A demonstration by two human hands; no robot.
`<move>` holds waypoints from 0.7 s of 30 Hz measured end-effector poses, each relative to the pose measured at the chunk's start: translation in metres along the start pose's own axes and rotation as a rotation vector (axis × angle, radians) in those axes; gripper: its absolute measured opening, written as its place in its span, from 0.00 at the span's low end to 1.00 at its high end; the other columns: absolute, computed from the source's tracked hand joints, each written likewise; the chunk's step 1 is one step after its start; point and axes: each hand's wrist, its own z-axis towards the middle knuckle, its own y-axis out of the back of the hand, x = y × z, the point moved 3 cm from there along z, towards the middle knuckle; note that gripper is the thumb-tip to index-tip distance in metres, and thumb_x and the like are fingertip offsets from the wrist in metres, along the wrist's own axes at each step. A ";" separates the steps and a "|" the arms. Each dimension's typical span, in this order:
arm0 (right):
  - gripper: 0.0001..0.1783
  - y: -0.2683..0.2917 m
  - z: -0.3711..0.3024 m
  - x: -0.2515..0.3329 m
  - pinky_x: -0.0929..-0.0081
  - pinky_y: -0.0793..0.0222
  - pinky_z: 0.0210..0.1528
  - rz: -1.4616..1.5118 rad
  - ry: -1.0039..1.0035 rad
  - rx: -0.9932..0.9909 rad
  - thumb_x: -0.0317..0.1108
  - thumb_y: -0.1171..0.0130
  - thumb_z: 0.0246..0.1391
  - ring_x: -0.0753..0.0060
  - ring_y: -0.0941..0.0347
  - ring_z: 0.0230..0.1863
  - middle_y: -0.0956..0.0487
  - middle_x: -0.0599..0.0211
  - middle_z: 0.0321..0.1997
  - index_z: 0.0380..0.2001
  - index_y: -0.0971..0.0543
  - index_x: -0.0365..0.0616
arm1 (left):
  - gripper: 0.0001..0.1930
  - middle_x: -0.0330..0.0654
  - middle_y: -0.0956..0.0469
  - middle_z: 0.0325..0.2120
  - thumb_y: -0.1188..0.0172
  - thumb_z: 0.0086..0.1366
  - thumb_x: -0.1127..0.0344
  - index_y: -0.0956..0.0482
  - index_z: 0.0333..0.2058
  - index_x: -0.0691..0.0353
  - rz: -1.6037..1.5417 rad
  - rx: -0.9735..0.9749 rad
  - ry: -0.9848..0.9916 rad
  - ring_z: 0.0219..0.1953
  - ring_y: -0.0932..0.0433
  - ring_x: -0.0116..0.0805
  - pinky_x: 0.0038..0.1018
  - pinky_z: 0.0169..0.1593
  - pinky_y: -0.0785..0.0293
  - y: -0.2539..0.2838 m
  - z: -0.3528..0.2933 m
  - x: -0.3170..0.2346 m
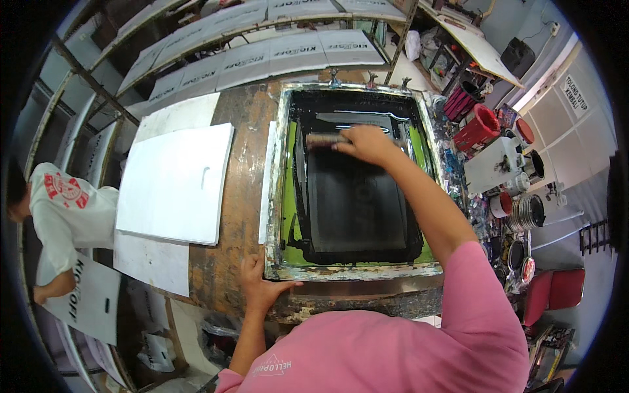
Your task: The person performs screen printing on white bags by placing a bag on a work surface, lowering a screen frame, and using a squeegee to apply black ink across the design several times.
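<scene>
A screen-printing frame [354, 270] lies on the worn wooden table, its green mesh covered with black ink [354, 216]. My right hand [367, 143] is closed round a squeegee [321, 139], which lies crosswise on the inked mesh in the far half of the frame. Its right part is partly hidden by my hand. My left hand [259, 281] rests at the frame's near left corner, thumb stretched along the near edge and apart from the fingers. Left of the frame is a stack of white sheets [173, 183].
Drying racks [262, 62] with printed sheets stand behind and left. At the left edge a person in a white shirt [72, 203] holds a printed white bag [85, 301]. Ink tubs and a red bucket [478, 128] crowd the right side, near a red chair [557, 288].
</scene>
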 end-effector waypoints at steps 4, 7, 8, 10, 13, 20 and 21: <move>0.30 0.017 -0.109 0.070 0.40 0.23 0.50 0.164 -0.086 0.218 0.64 0.42 0.69 0.36 0.17 0.47 0.14 0.47 0.43 0.45 0.15 0.45 | 0.49 0.47 0.20 0.43 0.09 0.29 0.47 0.15 0.53 0.63 -0.094 -0.057 0.029 0.50 0.23 0.52 0.46 0.55 0.27 -0.002 -0.006 0.003; 0.27 0.021 -0.191 0.124 0.42 0.22 0.47 0.200 -0.071 0.183 0.61 0.40 0.68 0.38 0.16 0.46 0.15 0.49 0.42 0.46 0.16 0.46 | 0.47 0.48 0.19 0.42 0.09 0.31 0.48 0.15 0.53 0.62 -0.059 -0.099 -0.086 0.50 0.22 0.53 0.46 0.55 0.27 -0.007 -0.008 0.009; 0.25 0.021 -0.210 0.137 0.45 0.21 0.45 0.191 -0.066 0.125 0.58 0.38 0.68 0.41 0.16 0.45 0.17 0.52 0.43 0.47 0.16 0.46 | 0.48 0.48 0.19 0.40 0.09 0.31 0.46 0.15 0.53 0.63 -0.070 -0.104 -0.097 0.48 0.23 0.53 0.46 0.53 0.27 -0.009 -0.007 0.012; 0.23 0.019 -0.233 0.155 0.52 0.20 0.46 0.140 -0.109 0.028 0.55 0.35 0.66 0.47 0.18 0.48 0.19 0.56 0.45 0.50 0.16 0.48 | 0.51 0.48 0.20 0.37 0.10 0.30 0.41 0.16 0.54 0.63 -0.088 -0.130 -0.155 0.43 0.23 0.52 0.46 0.50 0.27 -0.011 -0.007 0.014; 0.22 0.022 -0.246 0.174 0.54 0.24 0.55 0.036 -0.095 -0.024 0.50 0.31 0.62 0.52 0.22 0.52 0.21 0.59 0.46 0.53 0.16 0.50 | 0.52 0.50 0.15 0.47 0.08 0.38 0.50 0.20 0.62 0.66 -0.294 -0.001 0.054 0.51 0.18 0.47 0.41 0.59 0.24 -0.012 -0.006 0.014; 0.25 0.110 -0.232 0.207 0.40 0.40 0.66 -0.249 -0.083 -0.481 0.48 0.34 0.60 0.54 0.26 0.50 0.22 0.61 0.43 0.55 0.20 0.45 | 0.52 0.47 0.21 0.59 0.12 0.54 0.60 0.32 0.73 0.69 -0.822 -0.264 -0.030 0.58 0.21 0.37 0.34 0.64 0.25 0.045 0.025 -0.060; 0.25 0.127 -0.221 0.203 0.41 0.40 0.64 -0.256 -0.060 -0.548 0.48 0.34 0.59 0.55 0.27 0.49 0.22 0.61 0.42 0.54 0.20 0.45 | 0.53 0.48 0.22 0.61 0.14 0.56 0.59 0.35 0.74 0.68 -0.873 -0.319 -0.002 0.59 0.22 0.38 0.34 0.65 0.26 0.050 0.034 -0.071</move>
